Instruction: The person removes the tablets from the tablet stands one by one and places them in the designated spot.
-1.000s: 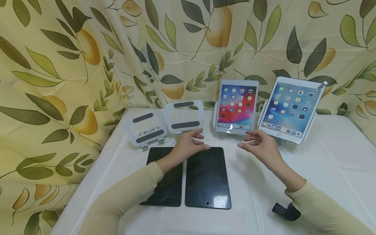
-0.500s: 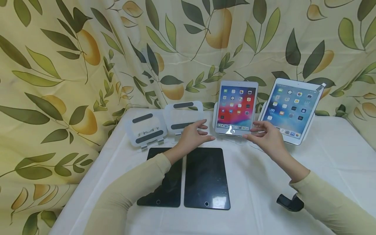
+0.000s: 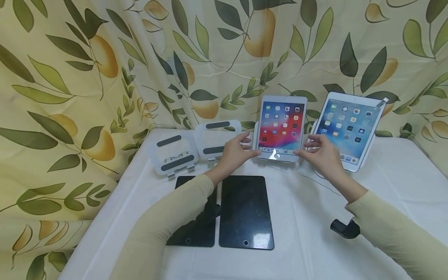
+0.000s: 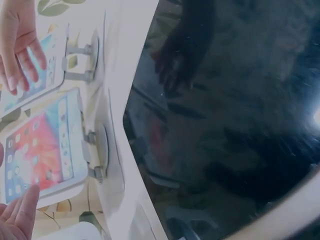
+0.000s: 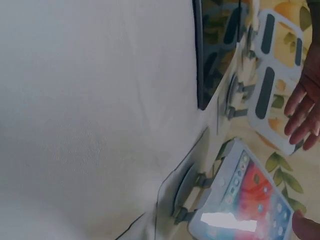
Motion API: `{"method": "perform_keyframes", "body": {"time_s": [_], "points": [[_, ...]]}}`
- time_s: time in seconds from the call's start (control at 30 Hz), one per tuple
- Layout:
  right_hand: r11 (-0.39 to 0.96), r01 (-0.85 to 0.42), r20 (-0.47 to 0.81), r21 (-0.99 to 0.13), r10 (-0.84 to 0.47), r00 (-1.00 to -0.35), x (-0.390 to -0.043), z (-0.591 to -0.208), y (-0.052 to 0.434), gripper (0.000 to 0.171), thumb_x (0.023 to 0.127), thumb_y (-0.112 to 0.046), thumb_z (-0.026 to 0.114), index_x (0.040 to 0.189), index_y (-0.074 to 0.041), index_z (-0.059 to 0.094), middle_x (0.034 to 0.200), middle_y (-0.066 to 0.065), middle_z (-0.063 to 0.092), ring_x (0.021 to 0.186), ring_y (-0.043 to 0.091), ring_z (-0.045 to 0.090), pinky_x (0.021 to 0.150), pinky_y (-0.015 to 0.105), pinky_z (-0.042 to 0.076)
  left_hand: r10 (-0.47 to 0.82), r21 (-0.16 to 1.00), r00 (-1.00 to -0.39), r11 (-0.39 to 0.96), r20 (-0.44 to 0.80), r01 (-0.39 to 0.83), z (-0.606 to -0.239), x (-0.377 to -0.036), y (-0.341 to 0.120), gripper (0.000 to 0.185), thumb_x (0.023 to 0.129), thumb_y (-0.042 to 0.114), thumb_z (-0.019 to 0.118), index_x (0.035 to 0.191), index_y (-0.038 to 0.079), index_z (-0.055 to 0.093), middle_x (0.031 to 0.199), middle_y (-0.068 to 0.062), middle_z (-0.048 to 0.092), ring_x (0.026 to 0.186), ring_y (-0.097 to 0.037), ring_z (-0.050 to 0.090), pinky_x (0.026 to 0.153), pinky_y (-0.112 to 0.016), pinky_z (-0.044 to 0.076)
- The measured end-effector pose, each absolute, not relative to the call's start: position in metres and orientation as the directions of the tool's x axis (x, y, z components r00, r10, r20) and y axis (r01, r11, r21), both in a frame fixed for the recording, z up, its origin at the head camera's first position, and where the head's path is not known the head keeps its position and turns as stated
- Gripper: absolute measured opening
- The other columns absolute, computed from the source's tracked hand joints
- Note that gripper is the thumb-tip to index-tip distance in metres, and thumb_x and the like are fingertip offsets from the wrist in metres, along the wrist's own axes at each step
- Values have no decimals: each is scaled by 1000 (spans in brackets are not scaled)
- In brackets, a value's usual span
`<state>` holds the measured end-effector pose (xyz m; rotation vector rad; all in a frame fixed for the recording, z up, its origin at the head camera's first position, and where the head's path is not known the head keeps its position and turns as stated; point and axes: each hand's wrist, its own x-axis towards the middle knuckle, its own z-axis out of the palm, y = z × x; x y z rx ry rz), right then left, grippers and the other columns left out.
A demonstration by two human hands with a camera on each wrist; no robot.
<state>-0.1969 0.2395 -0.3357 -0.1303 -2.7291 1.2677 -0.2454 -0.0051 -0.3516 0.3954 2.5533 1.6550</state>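
Note:
A white tablet with a red, lit screen (image 3: 281, 126) stands upright on a stand at the back of the white-clothed table (image 3: 308, 241). My left hand (image 3: 250, 146) reaches its lower left edge, fingers fairly straight, thumb by the bottom corner. On the other side, my right hand (image 3: 304, 149) is at its lower right edge with relaxed fingers. Neither hand plainly grips it. The left wrist view shows the same tablet (image 4: 42, 145) with straight left fingertips (image 4: 17, 217) just below it. Its stand (image 5: 190, 192) appears in the right wrist view.
A second lit tablet with a blue screen (image 3: 346, 130) leans on a stand to the right. Two empty white stands (image 3: 175, 153) (image 3: 218, 140) sit on the left. Two dark tablets (image 3: 245, 210) (image 3: 196, 233) lie flat near me. A black object (image 3: 344, 229) lies by my right forearm.
Both hands have moved forward from above the dark tablets to either side of the red-screen tablet. Nothing on the table has shifted.

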Motion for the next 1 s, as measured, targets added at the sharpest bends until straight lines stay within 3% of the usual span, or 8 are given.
{"method": "perform_keyframes", "body": {"time_s": [0.2, 0.33, 0.43, 0.8, 1.0], "points": [[652, 41, 70, -757, 143, -987, -205, -332, 242, 78, 85, -35, 70, 141, 3, 32, 126, 28, 51, 109, 41, 55, 67, 13, 49, 216, 926, -975, 355, 51, 127, -349, -253, 7, 72, 80, 21, 77, 142, 12, 42, 128, -11, 58, 112, -24, 61, 83, -33, 54], [644, 69, 46, -762, 160, -986, -214, -332, 243, 80, 85, -34, 70, 143, 2, 29, 128, 28, 50, 110, 41, 54, 80, 34, 55, 189, 927, -981, 362, 32, 100, -349, -258, 15, 73, 79, 23, 77, 142, 12, 42, 130, -10, 57, 115, -24, 59, 84, -32, 54], [633, 92, 23, -769, 170, -985, -220, -333, 243, 81, 85, -34, 70, 144, 1, 26, 131, 28, 48, 113, 42, 52, 89, 50, 50, 168, 923, -985, 374, 25, 88, -351, -263, 20, 74, 79, 24, 78, 142, 12, 41, 131, -9, 56, 116, -23, 59, 84, -31, 54], [660, 138, 10, -739, 215, -976, -239, -332, 240, 82, 86, -35, 68, 144, 3, 24, 130, 30, 46, 115, 43, 50, 88, 52, 49, 38, 951, -999, 310, -19, -6, -354, -279, 41, 67, 78, 26, 78, 136, 11, 48, 124, -9, 60, 109, -22, 61, 82, -29, 55], [669, 155, -4, -727, 221, -975, -247, -331, 236, 81, 86, -34, 67, 143, 4, 25, 132, 30, 44, 116, 44, 47, 88, 54, 49, 11, 944, -1000, 328, 11, 14, -355, -281, 51, 64, 80, 24, 77, 136, 11, 49, 128, -7, 58, 113, -21, 58, 85, -29, 53]]}}
